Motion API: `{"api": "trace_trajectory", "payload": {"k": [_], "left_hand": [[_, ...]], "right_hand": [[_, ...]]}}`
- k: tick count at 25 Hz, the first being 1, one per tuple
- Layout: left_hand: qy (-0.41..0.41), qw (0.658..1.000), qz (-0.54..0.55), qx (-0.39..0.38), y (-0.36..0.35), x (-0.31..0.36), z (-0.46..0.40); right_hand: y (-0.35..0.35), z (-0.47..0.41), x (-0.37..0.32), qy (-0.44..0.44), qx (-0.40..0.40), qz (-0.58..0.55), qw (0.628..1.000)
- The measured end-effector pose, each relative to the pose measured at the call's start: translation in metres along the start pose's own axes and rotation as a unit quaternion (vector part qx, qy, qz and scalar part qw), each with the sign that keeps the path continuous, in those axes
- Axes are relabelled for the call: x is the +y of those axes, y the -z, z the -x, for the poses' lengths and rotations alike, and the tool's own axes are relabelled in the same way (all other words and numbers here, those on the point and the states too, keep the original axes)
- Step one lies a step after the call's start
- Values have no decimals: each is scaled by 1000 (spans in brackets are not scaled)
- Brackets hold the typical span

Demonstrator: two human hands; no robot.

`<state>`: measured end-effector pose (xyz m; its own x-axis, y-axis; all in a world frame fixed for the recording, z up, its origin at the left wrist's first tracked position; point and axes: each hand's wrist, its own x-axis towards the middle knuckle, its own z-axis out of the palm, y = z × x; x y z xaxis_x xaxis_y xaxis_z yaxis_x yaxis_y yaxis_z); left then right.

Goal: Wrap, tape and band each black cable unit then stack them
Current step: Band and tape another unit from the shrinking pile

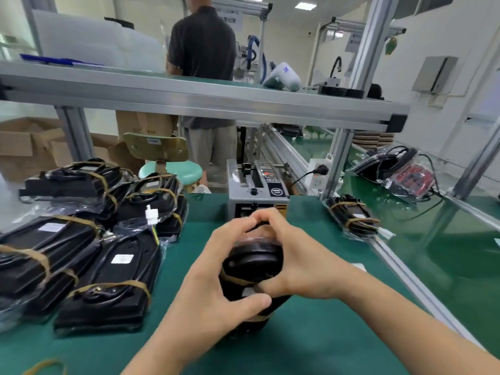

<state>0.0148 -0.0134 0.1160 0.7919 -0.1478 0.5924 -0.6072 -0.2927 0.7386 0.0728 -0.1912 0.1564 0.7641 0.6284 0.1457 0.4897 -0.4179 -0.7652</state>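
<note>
Resting upright on the green counter (311,334), the plastic-wrapped black cable unit (253,262) is gripped from both sides: left hand (216,269) and right hand (295,262) curl around it, fingertips meeting on top. Tan rubber bands (235,278) cross it. Banded units (89,255) are stacked to the left, with a tape dispenser (257,189) behind.

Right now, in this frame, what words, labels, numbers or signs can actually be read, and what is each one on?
"0 cm": partly legible print on the cardboard box behind the stool.
Blue logo on the white device on the upper shelf: blurred.
White labels on the banded black cable units at left: unreadable.
Panel markings on the tape dispenser: too small.
Hanging signs in the background: blurred.
</note>
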Motion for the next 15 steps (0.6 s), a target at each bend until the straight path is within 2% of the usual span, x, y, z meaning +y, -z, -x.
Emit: {"api": "trace_trajectory", "payload": {"k": [3,6,8,10,13,15], "left_hand": [[77,993,74,40,25,-9,8],[97,987,109,69,38,-24,24],[97,986,120,69,44,-27,31],[66,993,98,24,44,-24,31],[68,996,60,-14,38,-21,27],[91,994,55,24,36,-18,28]], "right_hand": [[-11,-20,-6,17,-81,-36,996],[-1,-27,-1,-16,-143,-125,982],[3,-30,6,-46,-94,-161,981],[-5,-31,13,-61,-50,-193,978],[-20,-38,21,-133,-88,-250,955],[-21,-47,31,-224,-62,-300,925]]}}
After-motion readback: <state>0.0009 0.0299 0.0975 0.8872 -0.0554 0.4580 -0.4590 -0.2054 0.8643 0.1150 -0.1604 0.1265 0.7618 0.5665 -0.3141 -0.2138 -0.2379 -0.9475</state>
